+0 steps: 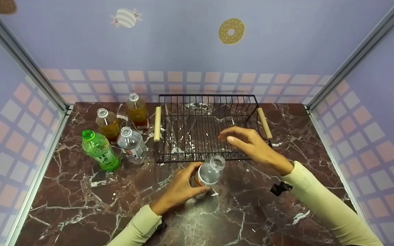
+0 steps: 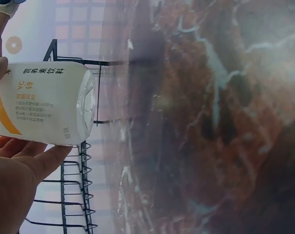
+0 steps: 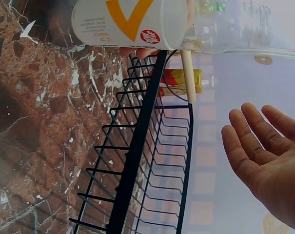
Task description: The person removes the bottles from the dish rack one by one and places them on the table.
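My left hand (image 1: 178, 188) grips a clear, capless plastic bottle (image 1: 209, 173) round its white label, in front of the rack. In the left wrist view the label (image 2: 40, 105) carries orange marks, and the bottle's base looks raised off the tabletop. An orange V shows on the label (image 3: 132, 22) in the right wrist view. Over the right front part of the black wire rack (image 1: 197, 161), my right hand (image 1: 246, 143) hovers with nothing in it. Its fingers (image 3: 257, 131) are relaxed and apart from the bottle.
Left of the rack stand several bottles: a green one (image 1: 99, 150), a clear one (image 1: 132, 145) and two with amber labels, one in front (image 1: 108, 126) and one farther back (image 1: 138, 112). Wooden handles (image 1: 157, 123) flank the rack. Patterned walls (image 1: 183, 44) enclose the marble tabletop (image 1: 91, 205).
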A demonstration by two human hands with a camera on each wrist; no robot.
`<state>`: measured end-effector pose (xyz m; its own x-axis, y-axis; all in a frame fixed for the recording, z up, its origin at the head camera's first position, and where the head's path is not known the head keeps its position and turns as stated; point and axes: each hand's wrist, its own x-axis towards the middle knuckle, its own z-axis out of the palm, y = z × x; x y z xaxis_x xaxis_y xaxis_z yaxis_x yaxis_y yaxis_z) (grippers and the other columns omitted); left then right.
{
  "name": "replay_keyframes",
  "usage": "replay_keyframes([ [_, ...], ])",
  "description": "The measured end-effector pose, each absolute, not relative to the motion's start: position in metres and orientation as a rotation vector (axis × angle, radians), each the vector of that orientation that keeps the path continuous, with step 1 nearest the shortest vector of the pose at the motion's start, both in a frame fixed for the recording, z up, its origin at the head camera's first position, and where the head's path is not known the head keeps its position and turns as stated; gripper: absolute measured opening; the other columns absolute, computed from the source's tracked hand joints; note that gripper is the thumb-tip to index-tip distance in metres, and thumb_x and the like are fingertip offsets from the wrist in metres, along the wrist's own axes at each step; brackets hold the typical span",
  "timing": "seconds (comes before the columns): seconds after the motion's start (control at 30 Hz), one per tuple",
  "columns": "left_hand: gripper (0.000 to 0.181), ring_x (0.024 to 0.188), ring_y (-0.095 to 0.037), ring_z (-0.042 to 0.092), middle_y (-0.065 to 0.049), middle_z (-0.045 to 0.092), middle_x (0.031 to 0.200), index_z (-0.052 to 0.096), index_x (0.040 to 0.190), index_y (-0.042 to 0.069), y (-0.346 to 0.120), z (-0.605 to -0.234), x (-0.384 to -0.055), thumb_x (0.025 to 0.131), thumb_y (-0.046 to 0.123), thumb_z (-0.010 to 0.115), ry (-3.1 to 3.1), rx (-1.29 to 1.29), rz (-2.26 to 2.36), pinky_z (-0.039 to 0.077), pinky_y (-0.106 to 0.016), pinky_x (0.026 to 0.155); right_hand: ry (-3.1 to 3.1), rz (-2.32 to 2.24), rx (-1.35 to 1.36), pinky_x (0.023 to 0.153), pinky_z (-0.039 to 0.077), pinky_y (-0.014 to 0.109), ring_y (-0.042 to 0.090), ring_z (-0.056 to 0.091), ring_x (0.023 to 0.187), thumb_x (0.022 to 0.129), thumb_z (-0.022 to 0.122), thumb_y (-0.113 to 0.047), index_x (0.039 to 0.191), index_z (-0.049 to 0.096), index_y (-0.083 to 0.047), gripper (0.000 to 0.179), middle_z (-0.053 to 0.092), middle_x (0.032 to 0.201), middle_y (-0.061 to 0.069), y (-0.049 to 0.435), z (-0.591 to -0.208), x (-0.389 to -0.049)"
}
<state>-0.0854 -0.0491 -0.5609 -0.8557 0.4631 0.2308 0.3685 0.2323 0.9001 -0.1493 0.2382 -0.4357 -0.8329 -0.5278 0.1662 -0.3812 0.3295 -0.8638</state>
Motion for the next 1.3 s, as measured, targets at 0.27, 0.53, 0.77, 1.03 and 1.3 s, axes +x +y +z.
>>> replay_keyframes([
  [0.27, 0.080, 0.124, -0.037, 0.067, -0.017, 0.071, 0.138, 0.057, 0.148, 0.006, -0.043, -0.570, -0.086, 0.080, 0.012, 0.099, 2.370, 0.726, 1.752, 0.056, -0.060, 0.110, 2.461, -1.533, -0.805, 0.106, 0.060, 0.043, 0.027, 0.072, 0.121, 0.114, 0.057, -0.023, 0.138, 0.073, -0.006, 0.033, 0.077, 0.130, 0.006, 0.242, -0.441, -0.149],
  [0.53, 0.078, 0.133, -0.044, 0.064, -0.023, 0.066, 0.145, 0.055, 0.147, 0.003, -0.043, -0.579, -0.086, 0.081, 0.002, 0.096, 2.213, 0.704, 1.844, 0.051, -0.061, 0.118, 2.450, -1.541, -0.778, 0.106, 0.061, 0.041, 0.026, 0.074, 0.120, 0.114, 0.057, -0.020, 0.139, 0.070, 0.001, 0.035, 0.077, 0.131, 0.014, 0.243, -0.449, -0.148],
  [0.77, 0.076, 0.144, -0.046, 0.057, -0.027, 0.059, 0.152, 0.050, 0.146, 0.001, -0.044, -0.583, -0.084, 0.082, -0.007, 0.090, 2.080, 0.657, 1.918, 0.048, -0.052, 0.122, 2.469, -1.516, -0.786, 0.105, 0.061, 0.037, 0.026, 0.075, 0.118, 0.113, 0.058, -0.019, 0.137, 0.071, 0.000, 0.034, 0.079, 0.128, 0.009, 0.244, -0.451, -0.148],
  [1.03, 0.074, 0.142, -0.046, 0.059, -0.026, 0.060, 0.150, 0.050, 0.145, 0.002, -0.041, -0.585, -0.085, 0.084, -0.003, 0.091, 2.156, 0.650, 1.882, 0.048, -0.054, 0.122, 2.470, -1.504, -0.736, 0.106, 0.060, 0.043, 0.028, 0.074, 0.119, 0.113, 0.059, -0.024, 0.138, 0.070, 0.002, 0.037, 0.078, 0.129, 0.007, 0.246, -0.451, -0.148],
  [1.3, 0.092, 0.138, -0.047, 0.058, -0.027, 0.059, 0.150, 0.044, 0.156, 0.003, -0.051, -0.581, -0.078, 0.083, 0.023, 0.097, 2.415, 0.637, 1.669, 0.045, -0.069, 0.119, 2.491, -1.479, -0.744, 0.104, 0.060, 0.044, 0.039, 0.072, 0.121, 0.113, 0.059, -0.024, 0.140, 0.071, -0.001, 0.037, 0.076, 0.134, 0.014, 0.248, -0.452, -0.150],
])
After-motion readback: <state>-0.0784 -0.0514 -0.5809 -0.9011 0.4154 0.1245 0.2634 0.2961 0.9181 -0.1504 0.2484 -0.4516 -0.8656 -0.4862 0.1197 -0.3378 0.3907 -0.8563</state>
